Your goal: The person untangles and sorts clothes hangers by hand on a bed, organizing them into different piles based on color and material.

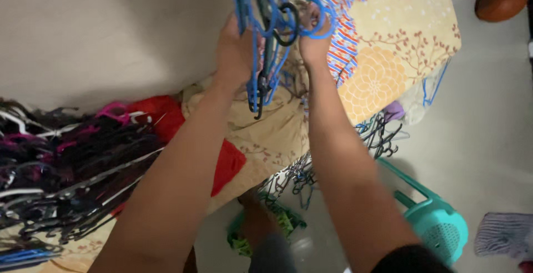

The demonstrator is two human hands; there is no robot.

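Above a floral bedsheet (388,79) on the floor, the left hand (236,51) clasps a hanging bunch of blue hangers (265,34); the right hand (313,37), touching alongside, hooks fingers through one hanger's loop.

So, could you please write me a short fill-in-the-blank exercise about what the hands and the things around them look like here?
1. The left hand grips a bunch of hangers that are mostly ____ in colour.
2. The right hand has fingers hooked through a blue ____-shaped loop.
3. The floral cloth has a mainly ____ background.
4. The plastic stool at lower right is ____ in colour.

Missing words: blue; ring; yellow; teal
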